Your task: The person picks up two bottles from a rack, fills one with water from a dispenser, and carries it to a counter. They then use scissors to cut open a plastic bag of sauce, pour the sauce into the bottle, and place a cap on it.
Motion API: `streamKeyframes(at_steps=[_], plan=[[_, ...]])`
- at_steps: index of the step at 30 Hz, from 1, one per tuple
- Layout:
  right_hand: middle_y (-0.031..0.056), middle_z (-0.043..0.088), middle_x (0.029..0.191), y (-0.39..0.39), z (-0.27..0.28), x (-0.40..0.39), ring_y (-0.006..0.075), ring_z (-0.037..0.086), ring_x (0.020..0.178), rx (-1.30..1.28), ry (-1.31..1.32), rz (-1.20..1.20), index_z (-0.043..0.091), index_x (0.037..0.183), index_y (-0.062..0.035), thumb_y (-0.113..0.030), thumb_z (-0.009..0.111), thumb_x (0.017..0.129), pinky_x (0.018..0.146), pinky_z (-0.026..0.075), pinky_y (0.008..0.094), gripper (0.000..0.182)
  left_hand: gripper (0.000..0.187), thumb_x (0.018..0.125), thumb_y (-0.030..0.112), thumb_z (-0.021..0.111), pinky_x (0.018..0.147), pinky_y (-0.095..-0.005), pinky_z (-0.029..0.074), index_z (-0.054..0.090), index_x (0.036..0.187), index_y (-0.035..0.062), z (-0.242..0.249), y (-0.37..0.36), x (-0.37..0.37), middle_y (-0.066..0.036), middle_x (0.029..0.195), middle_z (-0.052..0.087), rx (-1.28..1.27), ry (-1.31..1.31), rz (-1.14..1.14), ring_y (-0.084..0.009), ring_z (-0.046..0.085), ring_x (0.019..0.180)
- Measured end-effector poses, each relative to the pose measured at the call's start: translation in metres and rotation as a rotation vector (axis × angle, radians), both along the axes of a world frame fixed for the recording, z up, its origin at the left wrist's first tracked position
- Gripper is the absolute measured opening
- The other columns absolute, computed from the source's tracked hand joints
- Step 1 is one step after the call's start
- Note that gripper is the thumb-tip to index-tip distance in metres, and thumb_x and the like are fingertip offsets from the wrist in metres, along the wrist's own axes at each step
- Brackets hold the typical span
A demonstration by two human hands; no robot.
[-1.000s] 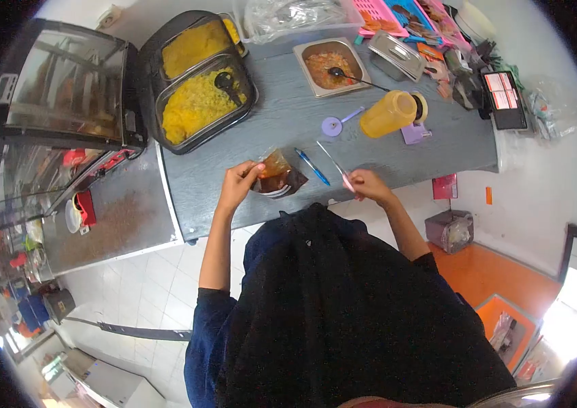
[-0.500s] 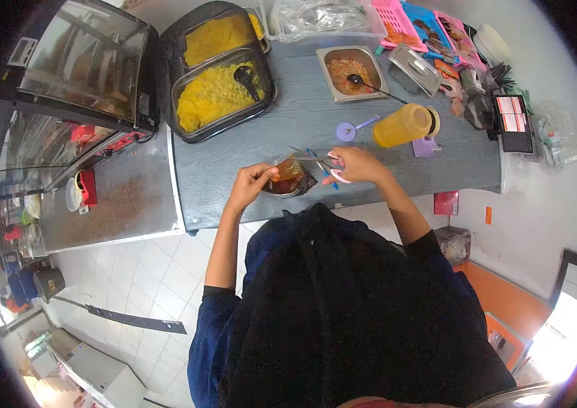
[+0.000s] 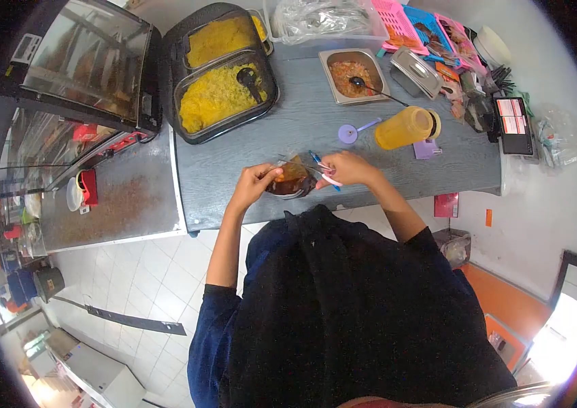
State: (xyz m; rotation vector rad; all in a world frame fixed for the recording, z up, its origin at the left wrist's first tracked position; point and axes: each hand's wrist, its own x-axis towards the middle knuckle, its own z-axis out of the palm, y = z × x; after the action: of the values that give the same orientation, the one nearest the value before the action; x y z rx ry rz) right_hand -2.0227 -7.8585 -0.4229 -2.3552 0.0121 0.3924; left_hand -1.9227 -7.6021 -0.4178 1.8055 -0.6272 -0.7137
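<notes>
My left hand (image 3: pixel 256 185) pinches the upper left corner of a clear plastic sachet with dark brown sauce (image 3: pixel 291 186) inside, held at the front of the grey table. Pink-handled scissors (image 3: pixel 331 181) are in my right hand (image 3: pixel 349 168), fingers through the loops. Their blades point left across the sachet's top, close to my left fingertips. A blue pen (image 3: pixel 315 156) lies by the scissors, partly covered by my right hand.
Behind my hands stand a yellow bottle (image 3: pixel 397 130), a purple lid (image 3: pixel 347 134) and a steel pan of chopped food (image 3: pixel 353 73) with a black ladle. A black tray of yellow rice (image 3: pixel 213 102) is at back left, beside a glass display cabinet (image 3: pixel 84 61). Colored baskets (image 3: pixel 397 27) stand back right.
My right hand has moved left and slightly down with the scissors, bringing the blades further across the sachet. My left hand keeps its pinch on the corner.
</notes>
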Motion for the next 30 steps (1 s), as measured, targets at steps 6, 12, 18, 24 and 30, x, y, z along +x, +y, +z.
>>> streamKeyframes(at_steps=[6, 12, 18, 24, 30], plan=[[0.0109, 0.053, 0.054, 0.006, 0.003, 0.005, 0.0292, 0.053, 0.053, -0.075, -0.03, 0.026, 0.051, 0.062, -0.0044, -0.05, 0.08, 0.064, 0.05, 0.038, 0.0394, 0.054, 0.032, 0.09, 0.031, 0.062, 0.058, -0.0236, 0.038, 0.067, 0.081, 0.0013, -0.002, 0.002, 0.003, 0.002, 0.067, 0.059, 0.041, 0.097, -0.032, -0.0055, 0.048, 0.064], [0.0158, 0.063, 0.073, -0.006, -0.01, 0.005, 0.0342, 0.062, 0.071, 0.06, 0.105, -0.001, 0.063, 0.079, -0.0054, -0.047, 0.069, 0.076, 0.063, 0.046, 0.0429, 0.042, 0.029, 0.089, 0.027, 0.063, 0.055, -0.0275, 0.041, 0.067, 0.083, -0.0005, 0.0, 0.0, 0.005, -0.003, 0.065, 0.058, 0.014, -0.044, -0.103, -0.0099, 0.052, 0.06], [0.0194, 0.062, 0.102, -0.034, -0.073, -0.069, 0.0359, 0.062, 0.091, -0.312, -0.197, -0.354, 0.058, 0.099, -0.0017, -0.033, 0.067, 0.077, 0.077, 0.05, 0.0448, 0.04, 0.026, 0.089, 0.02, 0.061, 0.054, -0.0354, 0.039, 0.06, 0.077, -0.0022, 0.005, -0.011, 0.016, -0.014, 0.064, 0.047, -0.093, -0.511, -0.231, -0.0251, 0.047, 0.056], [0.0171, 0.059, 0.106, 0.008, -0.025, -0.086, 0.0353, 0.059, 0.099, -0.211, -0.113, -0.592, 0.053, 0.106, -0.0022, -0.029, 0.07, 0.078, 0.081, 0.049, 0.0455, 0.042, 0.029, 0.09, 0.021, 0.062, 0.048, -0.0353, 0.036, 0.057, 0.071, -0.0001, 0.052, -0.036, -0.002, -0.012, 0.058, 0.049, 0.017, -0.414, 0.014, -0.0184, 0.045, 0.048], [0.0166, 0.053, 0.103, 0.124, 0.056, -0.057, 0.0342, 0.057, 0.092, 0.207, -0.407, -0.563, 0.045, 0.109, -0.0037, -0.048, 0.074, 0.071, 0.077, 0.047, 0.0436, 0.066, 0.03, 0.092, 0.023, 0.061, 0.046, -0.0262, 0.033, 0.057, 0.07, 0.0026, 0.052, -0.04, -0.013, 0.001, 0.059, 0.052, -0.149, 0.215, 0.323, -0.0056, 0.041, 0.051]])
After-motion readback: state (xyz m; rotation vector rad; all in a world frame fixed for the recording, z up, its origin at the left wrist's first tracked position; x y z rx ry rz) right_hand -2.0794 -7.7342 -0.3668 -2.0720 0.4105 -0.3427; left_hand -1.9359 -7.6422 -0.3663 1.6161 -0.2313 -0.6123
